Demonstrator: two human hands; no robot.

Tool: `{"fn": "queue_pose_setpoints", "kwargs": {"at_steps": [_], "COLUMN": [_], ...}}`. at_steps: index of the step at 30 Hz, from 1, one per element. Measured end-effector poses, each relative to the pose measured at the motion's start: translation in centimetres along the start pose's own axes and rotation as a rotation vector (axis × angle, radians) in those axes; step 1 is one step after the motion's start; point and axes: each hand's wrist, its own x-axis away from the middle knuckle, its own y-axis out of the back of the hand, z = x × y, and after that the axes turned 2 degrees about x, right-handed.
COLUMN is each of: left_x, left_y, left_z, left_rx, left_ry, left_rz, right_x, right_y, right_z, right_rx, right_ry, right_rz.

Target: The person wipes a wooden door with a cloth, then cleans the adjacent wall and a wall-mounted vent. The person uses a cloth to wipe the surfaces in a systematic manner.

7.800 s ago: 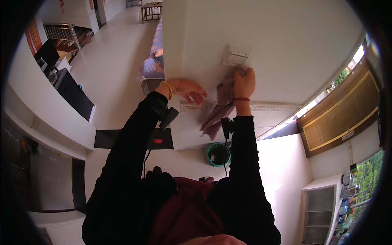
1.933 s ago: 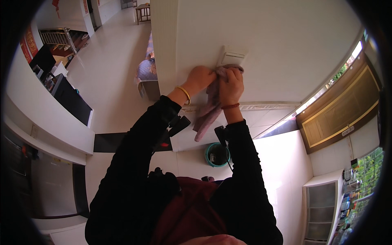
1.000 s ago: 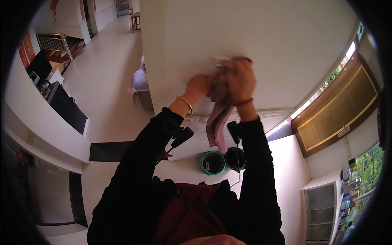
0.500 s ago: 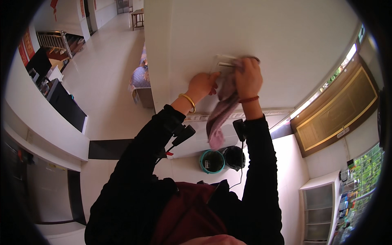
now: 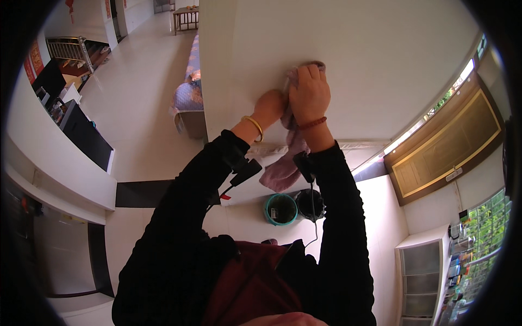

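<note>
My right hand (image 5: 310, 95) presses a bunched pink cloth (image 5: 284, 167) against the white wall (image 5: 353, 43), its fingers closed round it. The cloth's loose end hangs down below my wrists, and a darker bit of it shows above my knuckles. Close beside it on the left is my left hand (image 5: 269, 108), near the wall. Its fingers are hidden behind the right hand and the cloth, so their hold cannot be made out. The light switch plate on the wall is covered by my hands.
Below on the floor stand a teal-rimmed bin (image 5: 281, 209) and a black-lined bin (image 5: 311, 205). Left of the wall's edge is a seat with a patterned cover (image 5: 187, 100). A brown door (image 5: 448, 138) and a white cabinet (image 5: 421, 271) stand to the right.
My right hand has moved left with the cloth, over the switch plate that showed before. The left hand stays close to the plate, its fingers now hidden.
</note>
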Motion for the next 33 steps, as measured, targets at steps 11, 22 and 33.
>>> {"fn": "queue_pose_setpoints", "kwargs": {"at_steps": [11, 22, 33], "left_x": [0.5, 0.1, 1.2], "left_y": [1.4, -0.3, 1.7], "left_z": [-1.5, 0.0, -1.9], "left_rx": [0.484, -0.003, 0.585], "left_ry": [0.288, 0.016, 0.377], "left_rz": [0.212, 0.045, 0.185], "right_x": [2.0, 1.0, 0.1], "right_y": [0.0, -0.9, 1.0], "right_z": [-2.6, -0.5, -2.8], "right_rx": [0.054, 0.032, -0.179], "right_ry": [-0.171, -0.210, -0.113], "right_rz": [0.110, 0.082, 0.022]}}
